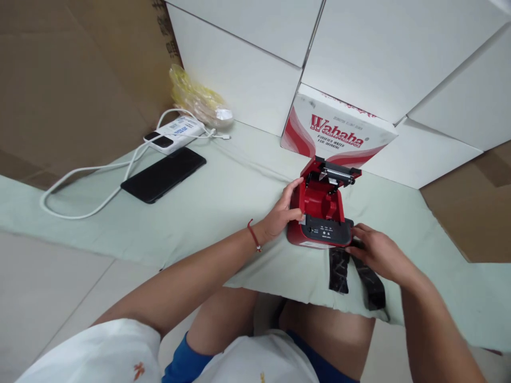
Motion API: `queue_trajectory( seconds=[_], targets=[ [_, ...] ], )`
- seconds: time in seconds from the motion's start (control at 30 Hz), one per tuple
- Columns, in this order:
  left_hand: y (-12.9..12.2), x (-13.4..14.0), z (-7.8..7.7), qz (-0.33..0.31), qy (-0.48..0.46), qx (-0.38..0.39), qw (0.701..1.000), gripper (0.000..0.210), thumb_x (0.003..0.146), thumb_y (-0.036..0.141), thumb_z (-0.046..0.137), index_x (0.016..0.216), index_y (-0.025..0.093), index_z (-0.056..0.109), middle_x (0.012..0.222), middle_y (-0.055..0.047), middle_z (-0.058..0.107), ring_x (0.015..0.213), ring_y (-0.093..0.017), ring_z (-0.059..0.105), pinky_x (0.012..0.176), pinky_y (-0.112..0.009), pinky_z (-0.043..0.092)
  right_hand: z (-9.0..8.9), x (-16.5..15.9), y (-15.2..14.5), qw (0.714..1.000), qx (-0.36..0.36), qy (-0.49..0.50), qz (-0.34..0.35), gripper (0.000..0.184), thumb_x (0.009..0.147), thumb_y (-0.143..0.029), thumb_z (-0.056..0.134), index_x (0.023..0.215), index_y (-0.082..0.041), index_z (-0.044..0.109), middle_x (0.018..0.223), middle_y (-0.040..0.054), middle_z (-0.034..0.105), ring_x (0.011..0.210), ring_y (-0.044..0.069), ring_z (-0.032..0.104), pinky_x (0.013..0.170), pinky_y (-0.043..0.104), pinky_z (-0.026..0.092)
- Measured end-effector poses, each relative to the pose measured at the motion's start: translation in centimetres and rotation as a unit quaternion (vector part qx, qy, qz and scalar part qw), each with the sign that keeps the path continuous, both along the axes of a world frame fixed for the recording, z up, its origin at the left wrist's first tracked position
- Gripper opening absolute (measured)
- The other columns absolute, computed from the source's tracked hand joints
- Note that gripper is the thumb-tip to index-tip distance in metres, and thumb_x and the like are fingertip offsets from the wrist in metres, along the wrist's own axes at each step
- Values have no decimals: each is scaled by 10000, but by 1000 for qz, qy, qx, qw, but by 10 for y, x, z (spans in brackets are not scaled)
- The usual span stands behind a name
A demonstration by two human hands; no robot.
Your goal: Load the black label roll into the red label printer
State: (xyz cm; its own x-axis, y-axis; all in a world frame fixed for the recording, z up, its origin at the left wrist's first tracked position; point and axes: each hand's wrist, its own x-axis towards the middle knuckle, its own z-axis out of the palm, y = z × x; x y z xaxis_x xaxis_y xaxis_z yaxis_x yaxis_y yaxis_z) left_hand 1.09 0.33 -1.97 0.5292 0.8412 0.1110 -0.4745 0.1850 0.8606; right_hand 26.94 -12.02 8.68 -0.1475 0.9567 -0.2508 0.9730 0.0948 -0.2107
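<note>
A red and black label printer (pixel 293 234) stands on the cloth-covered table with its lid raised. Inside, the red compartment (pixel 319 202) shows no roll. My left hand (pixel 281 213) grips the printer's left wall, thumb on the front edge and fingers along the side. At the front right corner, my right hand (pixel 377 250) has its fingers bent against the printer's black edge; the fingertips are partly hidden. Two shiny black strips (pixel 338 271) run down from under the printer and right hand toward the table's front edge.
Behind the printer leans a red and white Wahaha carton (pixel 339 127) against white boxes (pixel 247 64). To the left lie a black phone (pixel 163 175), a white power bank (pixel 183 130), a white cable (pixel 80 215) and a yellow-clear plastic bag (pixel 195 98). Brown cardboard (pixel 80 80) borders both sides.
</note>
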Motion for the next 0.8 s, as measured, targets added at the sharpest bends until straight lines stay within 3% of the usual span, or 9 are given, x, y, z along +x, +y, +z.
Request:
queue_trajectory(
  seconds=[0.13, 0.23, 0.3, 0.43, 0.5, 0.6, 0.7, 0.8],
  targets=[
    [1, 1, -3, 4, 0, 13, 1000, 994, 659, 213, 715, 1585, 349, 380, 1652, -47, 423, 1424, -333, 486, 1202, -501, 427, 74, 25, -18, 994, 11, 83, 68, 277, 998, -441, 678, 1246, -345, 757, 1158, 72, 787, 925, 241, 773, 754, 327, 627],
    [3, 1, -5, 6, -4, 27, 1000, 1016, 661, 222, 711, 1600, 345, 342, 1697, -51, 378, 1522, -357, 400, 1275, -542, 353, 106, 18, -12, 987, 65, 98, 112, 310, 986, -462, 712, 1280, -376, 763, 1190, 73, 796, 968, 252, 779, 755, 314, 632],
    [4, 2, -7, 12, 2, 41, 999, 1026, 659, 227, 713, 1605, 337, 330, 1721, -54, 348, 1578, -360, 334, 1320, -547, 288, 103, -4, 6, 987, 77, 91, 108, 311, 1004, -486, 667, 1259, -338, 768, 1193, 80, 791, 934, 250, 768, 766, 342, 628],
    [6, 3, -11, 32, 23, 83, 996, 1017, 679, 235, 697, 1620, 318, 321, 1747, -60, 311, 1623, -352, 279, 1366, -551, 197, 64, -62, 49, 993, 105, -18, 50, 309, 1005, -349, 588, 1238, -229, 753, 1212, 105, 766, 947, 266, 755, 820, 391, 599],
    [5, 2, -12, 45, 50, 110, 992, 984, 708, 241, 677, 1624, 308, 325, 1727, -75, 340, 1616, -355, 291, 1362, -573, 205, 46, -84, 64, 989, 108, -100, 6, 334, 993, -281, 578, 1275, -201, 736, 1269, 123, 745, 1016, 305, 754, 827, 409, 580],
    [-3, -1, -6, 95, 108, 172, 975, 858, 785, 256, 628, 1602, 272, 368, 1645, -116, 420, 1567, -342, 361, 1335, -587, 265, 33, -102, 76, 978, 78, -189, -33, 370, 1012, -262, 559, 1345, -198, 706, 1338, 141, 724, 1007, 329, 758, 763, 407, 545],
    [-18, -6, 5, 223, 159, 308, 911, 644, 873, 279, 596, 1505, 216, 489, 1529, -156, 506, 1498, -324, 443, 1293, -567, 336, 31, -109, 82, 971, 51, -229, -42, 393, 1024, -267, 550, 1387, -203, 684, 1380, 157, 718, 995, 330, 763, 732, 395, 516],
    [-34, -9, 15, 318, 173, 500, 787, 463, 896, 292, 596, 1348, 194, 618, 1318, -133, 654, 1383, -305, 551, 1186, -502, 429, 28, -110, 88, 971, 37, -231, -41, 368, 1026, -276, 545, 1354, -213, 700, 1330, 151, 749, 1019, 333, 763, 729, 380, 501]
  ],
)
